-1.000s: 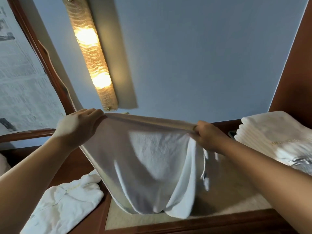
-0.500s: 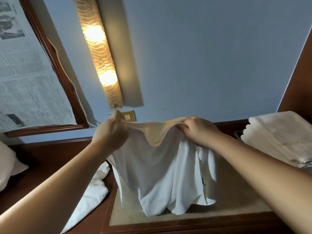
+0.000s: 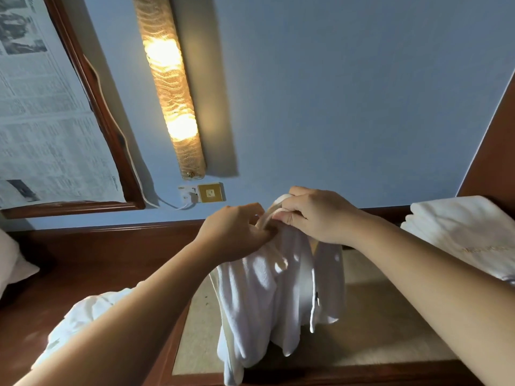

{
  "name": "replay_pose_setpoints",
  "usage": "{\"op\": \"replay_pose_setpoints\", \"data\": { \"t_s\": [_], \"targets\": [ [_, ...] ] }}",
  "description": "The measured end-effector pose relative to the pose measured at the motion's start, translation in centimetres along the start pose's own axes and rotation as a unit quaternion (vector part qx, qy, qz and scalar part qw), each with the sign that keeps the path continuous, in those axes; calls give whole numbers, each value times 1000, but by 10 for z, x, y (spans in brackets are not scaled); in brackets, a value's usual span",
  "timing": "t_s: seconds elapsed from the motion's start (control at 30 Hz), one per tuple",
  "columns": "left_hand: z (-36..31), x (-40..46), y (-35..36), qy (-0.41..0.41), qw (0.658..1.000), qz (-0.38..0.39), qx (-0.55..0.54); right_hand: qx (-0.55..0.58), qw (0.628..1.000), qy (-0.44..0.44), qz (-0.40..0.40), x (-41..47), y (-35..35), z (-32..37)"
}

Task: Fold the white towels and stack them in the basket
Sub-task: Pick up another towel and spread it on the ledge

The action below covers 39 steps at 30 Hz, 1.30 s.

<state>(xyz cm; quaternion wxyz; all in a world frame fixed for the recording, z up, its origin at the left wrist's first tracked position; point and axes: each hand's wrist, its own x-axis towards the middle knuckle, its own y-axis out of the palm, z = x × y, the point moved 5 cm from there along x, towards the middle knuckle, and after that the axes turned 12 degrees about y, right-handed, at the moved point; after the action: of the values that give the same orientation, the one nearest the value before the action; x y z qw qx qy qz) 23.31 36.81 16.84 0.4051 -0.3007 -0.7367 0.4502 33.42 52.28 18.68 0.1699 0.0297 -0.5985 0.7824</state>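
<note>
Surface: wooden table (image 3: 92,263) with a beige inset top, blue wall behind.
Towel (image 3: 278,296): hangs bunched above the inset.
Left hand (image 3: 234,232): pinches its top edge.
Right hand (image 3: 315,215): grips the same edge, touching the left.
Stack: folded towels (image 3: 459,232) far right.

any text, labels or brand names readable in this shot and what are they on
Nothing can be read for certain.
Newspaper sheets in the wooden frame: columns of print and photos, too small and blurred to read.
Folded towel stack at right: a faint gold embroidered line, illegible.
Held towel: a small dark tag at its edge, too small to read.
Wall socket plate: no legible marking.
</note>
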Motion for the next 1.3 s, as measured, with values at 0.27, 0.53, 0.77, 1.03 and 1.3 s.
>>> {"op": "replay_pose_setpoints", "data": {
  "t_s": [0.27,0.53,0.77,1.03,1.3],
  "targets": [
    [7,3,-9,51,997,-50,-5,-109,994,2,12,-12,-1,-6],
    [5,2,-28,103,988,-115,-8,-63,994,91,26,-30,54,-18],
    [30,-5,-39,39,987,-159,3,-100,981,150,-66,-29,38,-16],
    [52,-2,-55,-26,984,-170,40,-30,983,181,0,-16,51,-42],
    [84,-14,-48,-37,986,-151,64,16,986,162,32,-12,32,-63]
  ]
}}
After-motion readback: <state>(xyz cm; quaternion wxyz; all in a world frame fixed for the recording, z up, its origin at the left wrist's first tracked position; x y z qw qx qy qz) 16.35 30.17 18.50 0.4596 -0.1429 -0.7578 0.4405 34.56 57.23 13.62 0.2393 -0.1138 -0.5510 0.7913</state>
